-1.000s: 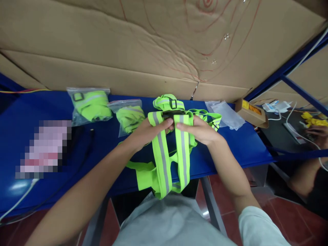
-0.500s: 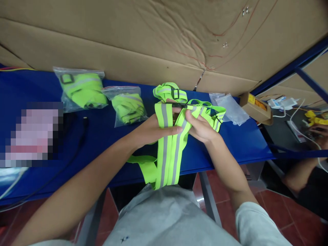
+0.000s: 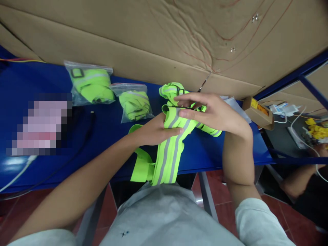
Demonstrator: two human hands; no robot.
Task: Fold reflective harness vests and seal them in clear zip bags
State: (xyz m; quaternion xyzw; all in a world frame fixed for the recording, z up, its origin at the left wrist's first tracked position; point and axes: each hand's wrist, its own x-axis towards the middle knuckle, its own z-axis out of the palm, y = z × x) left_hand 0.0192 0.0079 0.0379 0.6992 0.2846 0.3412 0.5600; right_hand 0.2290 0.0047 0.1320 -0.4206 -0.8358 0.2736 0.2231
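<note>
Neon-yellow reflective straps [image 3: 167,150] with grey stripes hang in folded lengths over the table's front edge, reaching my shirt. My left hand [image 3: 160,131] is closed around their upper part, its thumb lying across the front. Just to the right, my right hand [image 3: 208,111] is above the top of the straps with fingers stretched out and thumb apart; the thumb tip lies at the strap's face. Behind the hands sits a rolled strap [image 3: 169,90] with a black buckle, partly hidden. Another rolled part [image 3: 211,131] lies beneath my right wrist.
Two clear bags [image 3: 93,85] [image 3: 135,105] of folded yellow straps lie on the blue table [image 3: 202,153]. Farther right are clear plastic bags [image 3: 237,107] and a small cardboard box [image 3: 257,112]. A cable [image 3: 88,133] runs along the left. Another person's arm [image 3: 298,181] shows at right.
My right hand has let go of the straps and lifted, turning over with its fingers spread. My left hand keeps its hold, and the strap lengths now lie closer together.
</note>
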